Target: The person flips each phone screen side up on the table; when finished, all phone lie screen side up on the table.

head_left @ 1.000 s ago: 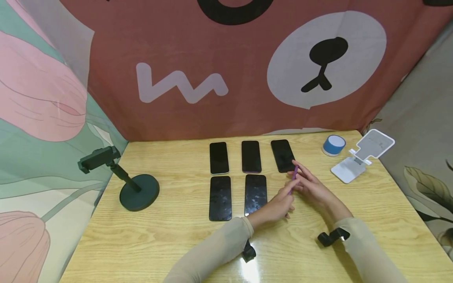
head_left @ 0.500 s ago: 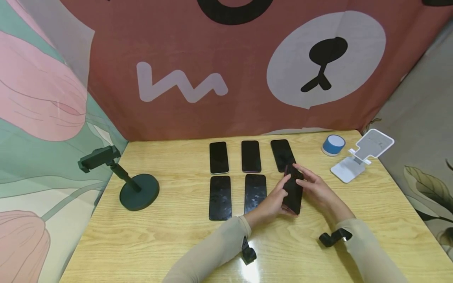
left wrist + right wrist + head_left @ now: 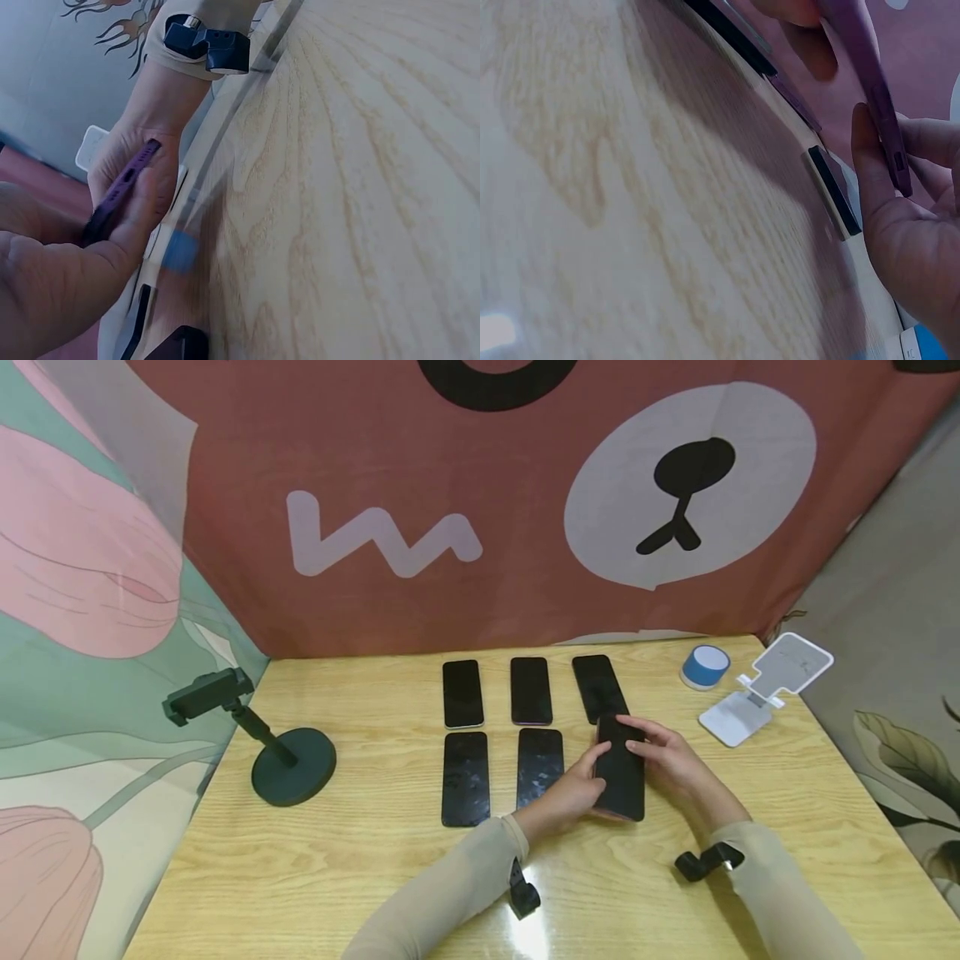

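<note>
Both hands hold one smartphone (image 3: 622, 777) above the table, its black screen toward the head camera. Its purple edge (image 3: 124, 184) shows in the left wrist view. My left hand (image 3: 570, 793) grips the phone's left side, thumb lying on the screen. The right hand (image 3: 671, 764) pinches the upper right side, with its thumb on the screen and fingers at the edge in the right wrist view. Just beyond lies another black phone (image 3: 598, 687), slightly turned. A phone with a smudged screen (image 3: 540, 764) lies left of the hands, its lower part hidden behind the left hand.
More phones lie in rows: one at the back left (image 3: 462, 693), one at the back middle (image 3: 531, 690), one at the front left (image 3: 465, 778). A dark phone stand (image 3: 294, 767) is at the left. A blue round speaker (image 3: 705, 667) and a white folding stand (image 3: 737, 718) are at the right.
The held phone has turned from edge-on to screen-up toward the head camera, then come slightly lower and flatter. The left hand has moved from across its edge to its left side.
</note>
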### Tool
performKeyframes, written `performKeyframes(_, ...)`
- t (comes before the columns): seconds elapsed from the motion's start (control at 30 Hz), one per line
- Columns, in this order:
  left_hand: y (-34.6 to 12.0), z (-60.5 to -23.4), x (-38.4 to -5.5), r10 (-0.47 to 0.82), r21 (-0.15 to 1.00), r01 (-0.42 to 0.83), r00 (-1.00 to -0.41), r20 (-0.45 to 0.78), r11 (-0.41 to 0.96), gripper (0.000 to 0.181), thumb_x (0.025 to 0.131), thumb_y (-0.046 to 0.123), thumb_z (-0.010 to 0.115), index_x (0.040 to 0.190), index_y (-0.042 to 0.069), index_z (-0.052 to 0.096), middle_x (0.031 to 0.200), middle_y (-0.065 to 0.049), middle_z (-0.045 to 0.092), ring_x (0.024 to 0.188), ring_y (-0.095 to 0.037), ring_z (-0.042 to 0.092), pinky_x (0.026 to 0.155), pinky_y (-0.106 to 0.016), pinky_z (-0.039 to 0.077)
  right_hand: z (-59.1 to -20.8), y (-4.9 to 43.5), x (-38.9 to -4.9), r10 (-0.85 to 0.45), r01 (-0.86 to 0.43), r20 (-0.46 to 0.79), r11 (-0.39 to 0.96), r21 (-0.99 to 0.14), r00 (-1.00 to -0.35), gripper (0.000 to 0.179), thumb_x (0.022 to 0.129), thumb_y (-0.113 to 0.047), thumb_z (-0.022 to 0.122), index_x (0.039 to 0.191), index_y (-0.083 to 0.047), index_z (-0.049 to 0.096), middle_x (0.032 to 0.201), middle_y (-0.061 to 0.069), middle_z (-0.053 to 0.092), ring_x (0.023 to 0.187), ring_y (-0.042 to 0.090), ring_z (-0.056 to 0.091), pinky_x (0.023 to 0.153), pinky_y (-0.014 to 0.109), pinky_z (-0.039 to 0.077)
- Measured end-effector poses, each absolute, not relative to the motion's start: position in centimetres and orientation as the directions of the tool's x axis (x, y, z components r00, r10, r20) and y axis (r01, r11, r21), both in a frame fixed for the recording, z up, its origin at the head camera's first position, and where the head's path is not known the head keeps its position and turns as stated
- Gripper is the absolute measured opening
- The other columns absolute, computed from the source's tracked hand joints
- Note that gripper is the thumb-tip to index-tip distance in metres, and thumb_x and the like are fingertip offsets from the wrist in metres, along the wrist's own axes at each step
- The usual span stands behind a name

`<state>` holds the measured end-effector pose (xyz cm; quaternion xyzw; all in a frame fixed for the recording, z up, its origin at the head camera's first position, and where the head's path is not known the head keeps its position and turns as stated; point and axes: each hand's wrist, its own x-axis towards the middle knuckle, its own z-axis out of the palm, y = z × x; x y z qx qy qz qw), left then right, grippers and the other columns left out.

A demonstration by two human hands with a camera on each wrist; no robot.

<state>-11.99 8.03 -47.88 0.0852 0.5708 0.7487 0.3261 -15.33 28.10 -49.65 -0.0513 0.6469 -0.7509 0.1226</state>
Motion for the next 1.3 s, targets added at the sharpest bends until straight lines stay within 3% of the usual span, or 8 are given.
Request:
performKeyframes(0.37, 8.0, -47.8, -11.9, 0.619, 0.903, -0.424, -0.729, -0.292, -0.073, 0.062, 0.095, -0.011, 0.037, 0.148, 0.022, 0.029, 0.126, -0.026, 0.053, 0.103, -0.042, 0.06, 0.077, -0.056, 0.051, -49.7, 28.6, -15.4, -0.229, 0.121, -0.095, -0.101, -0.988, -0.969, 0.04, 0.091, 0.001, 0.058, 0.129, -0.013, 0.058, 0.122, -0.007, 0.049, 0.107, 0.003, 0.051, 0.085, 0.019, 0.048)
performKeyframes(0.67, 7.9, -47.9, -11.4, 0.63, 0.915, -0.403, -0.706, -0.323, 0.017, 0.063, 0.094, -0.005, 0.047, 0.149, 0.018, 0.026, 0.131, -0.02, 0.052, 0.108, -0.03, 0.06, 0.083, -0.046, 0.052, -49.4, 28.9, -15.3, -0.17, 0.15, -0.153, 0.032, -0.988, -0.973, 0.034, 0.092, -0.008, 0.061, 0.124, -0.017, 0.058, 0.116, -0.01, 0.052, 0.1, 0.005, 0.052, 0.08, 0.019, 0.048)
performKeyframes(0.93, 7.9, -48.0, -11.1, 0.616, 0.928, -0.367, -0.716, -0.329, 0.069, 0.063, 0.094, 0.002, 0.052, 0.149, 0.016, 0.025, 0.135, -0.019, 0.048, 0.113, -0.025, 0.056, 0.088, -0.041, 0.05, -49.3, 29.0, -15.3, -0.182, 0.161, -0.168, 0.053, -0.986, -0.969, 0.034, 0.092, -0.008, 0.061, 0.125, -0.013, 0.056, 0.116, -0.003, 0.048, 0.099, 0.005, 0.053, 0.08, 0.02, 0.049)
performKeyframes(1.3, 7.9, -47.9, -11.3, 0.592, 0.927, -0.365, -0.729, -0.344, 0.089, 0.065, 0.093, 0.004, 0.054, 0.149, 0.012, 0.023, 0.124, -0.018, 0.057, 0.108, -0.024, 0.06, 0.09, -0.037, 0.048, -49.2, 29.2, -15.6, -0.189, 0.15, -0.176, 0.141, -0.979, -0.966, 0.036, 0.092, -0.009, 0.06, 0.127, -0.011, 0.053, 0.127, 0.01, 0.045, 0.099, 0.007, 0.053, 0.078, 0.024, 0.05)
